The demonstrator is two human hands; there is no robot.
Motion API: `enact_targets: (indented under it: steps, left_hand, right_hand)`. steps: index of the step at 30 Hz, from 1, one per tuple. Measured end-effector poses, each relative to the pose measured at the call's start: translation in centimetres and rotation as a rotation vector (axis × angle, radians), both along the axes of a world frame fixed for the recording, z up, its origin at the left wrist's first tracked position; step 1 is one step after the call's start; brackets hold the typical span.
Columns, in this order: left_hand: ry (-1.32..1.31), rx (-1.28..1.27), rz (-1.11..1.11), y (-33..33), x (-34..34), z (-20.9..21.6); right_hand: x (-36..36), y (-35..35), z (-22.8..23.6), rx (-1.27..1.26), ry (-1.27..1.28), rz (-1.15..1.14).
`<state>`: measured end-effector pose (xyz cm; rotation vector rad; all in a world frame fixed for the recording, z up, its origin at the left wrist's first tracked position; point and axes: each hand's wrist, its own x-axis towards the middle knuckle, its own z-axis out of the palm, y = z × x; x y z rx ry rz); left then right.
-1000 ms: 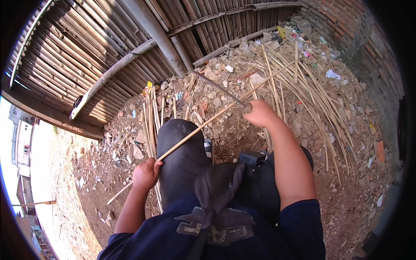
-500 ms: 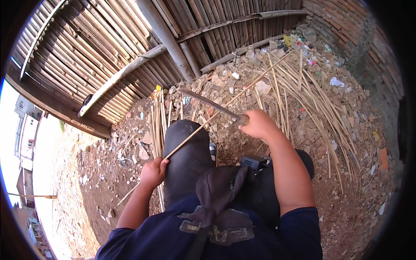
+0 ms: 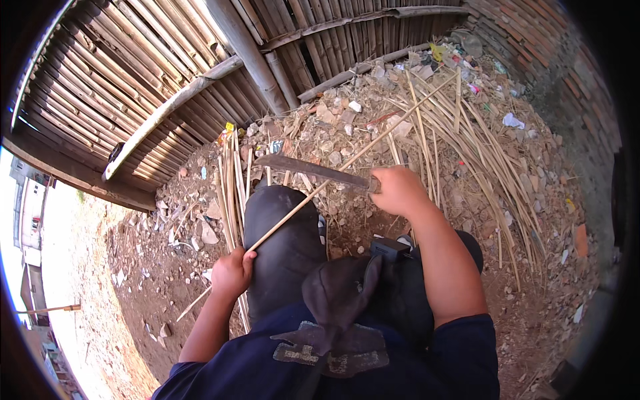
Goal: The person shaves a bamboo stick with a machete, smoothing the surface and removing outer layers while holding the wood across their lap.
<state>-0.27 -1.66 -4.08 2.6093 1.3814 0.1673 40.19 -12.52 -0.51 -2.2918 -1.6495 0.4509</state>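
While the left hand (image 3: 230, 272) clenches a long bamboo strip (image 3: 293, 212) beside the left knee (image 3: 283, 260), the right hand (image 3: 399, 192) grips a machete (image 3: 303, 167), its blade crossing the strip toward ten o'clock; contact is unclear. From the left hand, the strip runs to between one and two o'clock; work on it seems unfinished. Slats (image 3: 477, 150) lie at two o'clock from the right hand, a bundle (image 3: 230, 187) at twelve from the left; whether those are finished, I cannot tell.
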Motion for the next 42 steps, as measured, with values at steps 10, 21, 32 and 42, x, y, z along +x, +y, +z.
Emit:
enact_targets:
  steps: [10, 21, 32, 42]
  left_hand:
    - [-0.024, 0.006, 0.002, -0.2, -0.4, 0.4]
    - [0.046, 0.079, -0.005, -0.2, -1.2, 0.1]
    - [0.123, -0.024, -0.051, 0.9, -0.3, 3.1]
    - [-0.010, 0.062, -0.111, 2.0, -4.5, 0.8]
  right_hand:
    - [0.2, 0.2, -0.1, -0.018, -0.005, -0.070]
    - [-0.8, 0.4, 0.9, -0.074, 0.059, -0.109]
    - [0.6, -0.3, -1.0, -0.138, 0.187, -0.271]
    - [4.0, -0.6, -3.1, 0.005, 0.184, -0.324]
